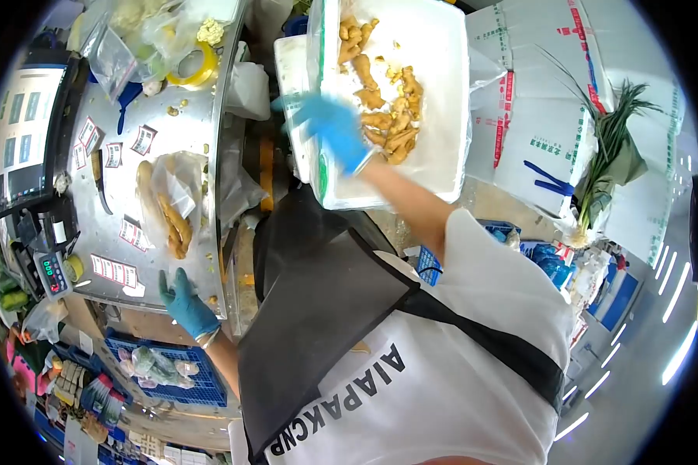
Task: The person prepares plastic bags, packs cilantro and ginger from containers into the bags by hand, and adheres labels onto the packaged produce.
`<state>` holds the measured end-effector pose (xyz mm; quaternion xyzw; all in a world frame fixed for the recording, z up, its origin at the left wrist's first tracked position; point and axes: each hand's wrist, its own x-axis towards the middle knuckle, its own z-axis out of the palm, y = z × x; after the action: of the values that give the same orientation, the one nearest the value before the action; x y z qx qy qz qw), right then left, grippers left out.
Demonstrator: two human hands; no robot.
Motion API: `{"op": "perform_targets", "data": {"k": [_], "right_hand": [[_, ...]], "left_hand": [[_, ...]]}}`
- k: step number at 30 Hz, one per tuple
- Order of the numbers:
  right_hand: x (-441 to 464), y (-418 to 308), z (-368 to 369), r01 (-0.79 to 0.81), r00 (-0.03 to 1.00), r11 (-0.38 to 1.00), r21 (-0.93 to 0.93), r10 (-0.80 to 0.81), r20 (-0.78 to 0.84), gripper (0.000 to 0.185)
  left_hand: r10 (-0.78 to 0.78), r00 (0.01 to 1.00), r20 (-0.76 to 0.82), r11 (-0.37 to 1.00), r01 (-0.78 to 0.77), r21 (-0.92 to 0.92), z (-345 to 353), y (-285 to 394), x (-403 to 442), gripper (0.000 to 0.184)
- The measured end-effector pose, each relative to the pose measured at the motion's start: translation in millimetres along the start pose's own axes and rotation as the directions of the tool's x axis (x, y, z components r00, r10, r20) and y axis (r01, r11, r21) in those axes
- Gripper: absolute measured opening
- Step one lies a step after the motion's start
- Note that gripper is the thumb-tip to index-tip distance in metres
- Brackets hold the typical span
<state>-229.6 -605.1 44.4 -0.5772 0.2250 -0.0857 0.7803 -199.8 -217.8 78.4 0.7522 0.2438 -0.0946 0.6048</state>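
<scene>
My right hand, in a blue glove and blurred by motion, is over the left edge of a white foam box. Its fingers look stretched out, and I see nothing in them. Inside the box are several pieces of ginger root. My left hand, also gloved in blue, is at the near edge of the metal table with its fingers apart. Just beyond it, a clear plastic bag lies on the table, with ginger in and at its mouth.
A knife, several printed labels and a yellow tape roll lie on the table. A monitor and a scale display stand at its left. Leafy green stalks lie on white foam boxes at right.
</scene>
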Motion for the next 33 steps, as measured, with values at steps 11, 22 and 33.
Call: {"op": "perform_targets", "data": {"k": [11,22,33], "right_hand": [[128,151,-232,-0.543,0.826,0.292,-0.788,0.016,-0.563,0.039],[15,-10,46,0.589,0.783,0.626,-0.512,-0.284,0.554,0.04],[16,64,328,0.846,0.259,0.417,-0.332,0.223,0.94,0.036]], "left_hand": [[-0.029,0.984,0.178,0.946,0.085,-0.314,0,2,10,0.036],[0.088,0.97,0.226,0.915,0.011,-0.404,21,54,8,0.053],[0.075,0.995,-0.064,0.799,-0.099,-0.593,-153,72,-49,0.051]]}}
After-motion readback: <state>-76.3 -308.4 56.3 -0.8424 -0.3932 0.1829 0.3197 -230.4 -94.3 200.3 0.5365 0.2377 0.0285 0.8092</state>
